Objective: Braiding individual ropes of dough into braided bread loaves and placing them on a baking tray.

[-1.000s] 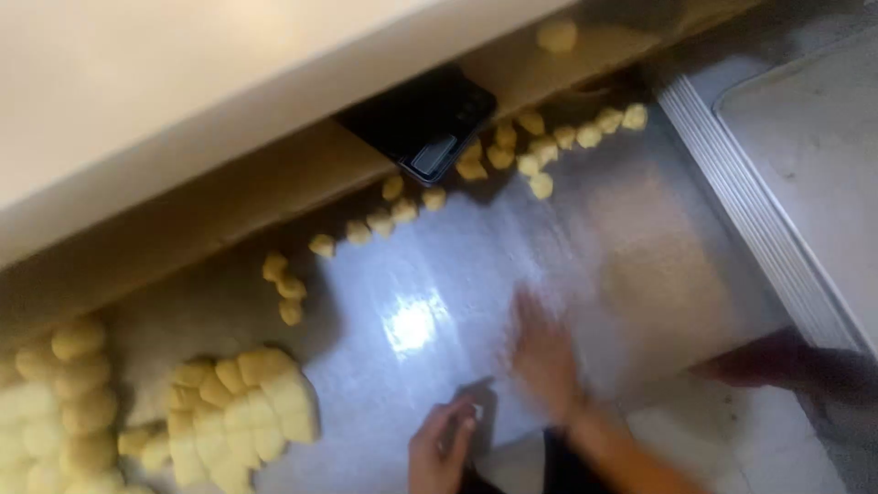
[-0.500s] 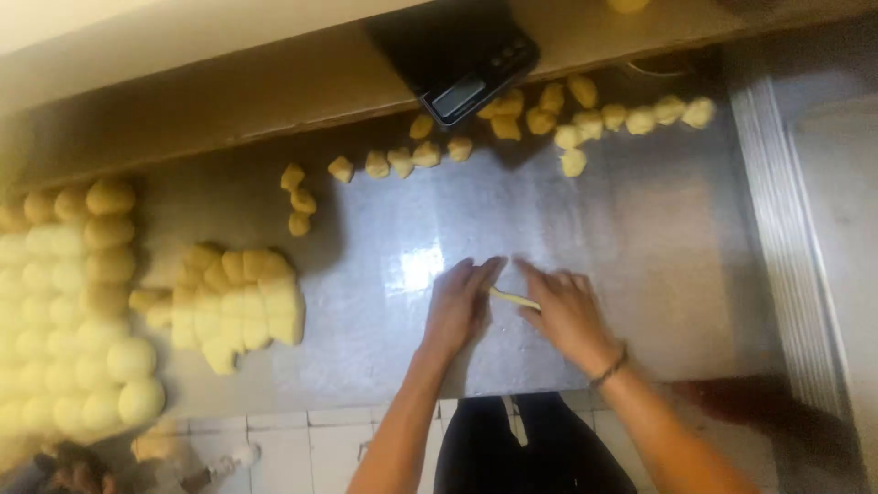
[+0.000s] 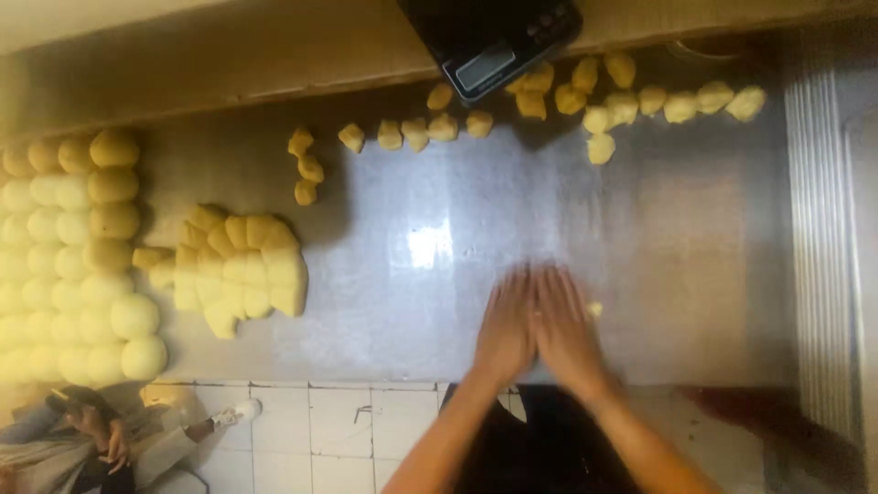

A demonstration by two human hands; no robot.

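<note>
On the steel counter (image 3: 695,274), left hand (image 3: 506,325) and right hand (image 3: 565,329) are pressing flat, fingers straight, over a dough bit (image 3: 594,309), grip hidden.

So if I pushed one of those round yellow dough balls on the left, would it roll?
Probably only a bit. The dough balls look rounded but sit flat-bottomed and packed against neighbours on the metal table. They look soft, so a push would likely dent one.

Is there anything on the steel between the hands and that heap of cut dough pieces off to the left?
Nothing visible. Both hands, left and right, press flat side by side on the steel table, a bit of dough showing at the right hand's edge. The stretch of steel from them to the heap of cut dough pieces shows bare.
</note>
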